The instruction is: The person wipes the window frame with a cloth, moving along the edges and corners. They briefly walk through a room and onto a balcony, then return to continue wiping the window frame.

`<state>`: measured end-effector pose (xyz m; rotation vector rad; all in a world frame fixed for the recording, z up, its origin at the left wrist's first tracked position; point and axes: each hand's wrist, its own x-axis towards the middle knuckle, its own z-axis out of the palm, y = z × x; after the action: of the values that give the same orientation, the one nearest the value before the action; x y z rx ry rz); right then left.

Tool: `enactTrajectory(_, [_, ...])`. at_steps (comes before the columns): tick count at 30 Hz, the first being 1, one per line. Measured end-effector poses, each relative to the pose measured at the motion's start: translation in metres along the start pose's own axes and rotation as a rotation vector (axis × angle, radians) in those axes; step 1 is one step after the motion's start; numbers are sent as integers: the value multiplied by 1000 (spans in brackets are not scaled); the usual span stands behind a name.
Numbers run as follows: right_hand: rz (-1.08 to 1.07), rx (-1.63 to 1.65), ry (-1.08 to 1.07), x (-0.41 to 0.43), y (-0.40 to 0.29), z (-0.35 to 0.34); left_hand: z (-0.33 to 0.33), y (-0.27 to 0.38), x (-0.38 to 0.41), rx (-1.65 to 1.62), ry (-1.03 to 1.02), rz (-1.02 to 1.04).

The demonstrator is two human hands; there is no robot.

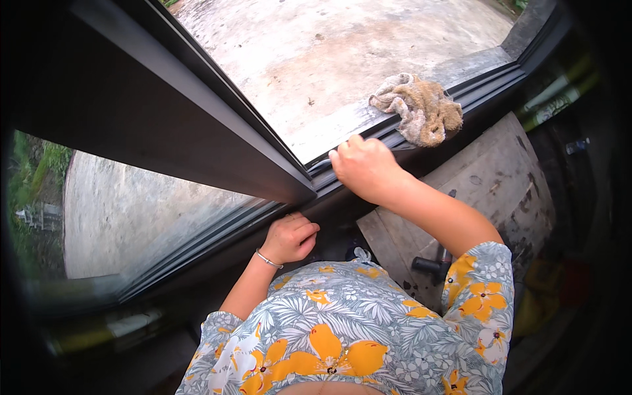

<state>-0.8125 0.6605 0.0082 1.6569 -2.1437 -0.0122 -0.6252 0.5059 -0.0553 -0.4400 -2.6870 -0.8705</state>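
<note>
My right hand (363, 165) is curled over the dark metal track of a sliding window (328, 182), close to the foot of the upright sash frame (247, 138). A small shiny grey piece (321, 166) shows beside its fingers; whether the hand grips it is unclear. Just right of this hand, a crumpled tan and grey rag (424, 108) lies draped across the track and outer sill. Lower down, my left hand (291, 238) rests against the inner side of the frame below the sash corner. Its fingers are curled in, and nothing shows in them.
Below the window at right stands a worn, stained board surface (395, 237). On it lies a tool with a black head (429, 266), partly covered by my right arm. Outside the window is concrete ground (321, 64). Glass fills the left side (148, 212).
</note>
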Motion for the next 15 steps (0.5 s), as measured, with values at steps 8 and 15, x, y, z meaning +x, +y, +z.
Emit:
enactTrajectory(8, [154, -103, -65, -11, 45, -36, -2, -2, -5, -7, 10, -7])
enactTrajectory(15, [407, -41, 163, -65, 46, -19, -6, -1, -2, -44, -7, 15])
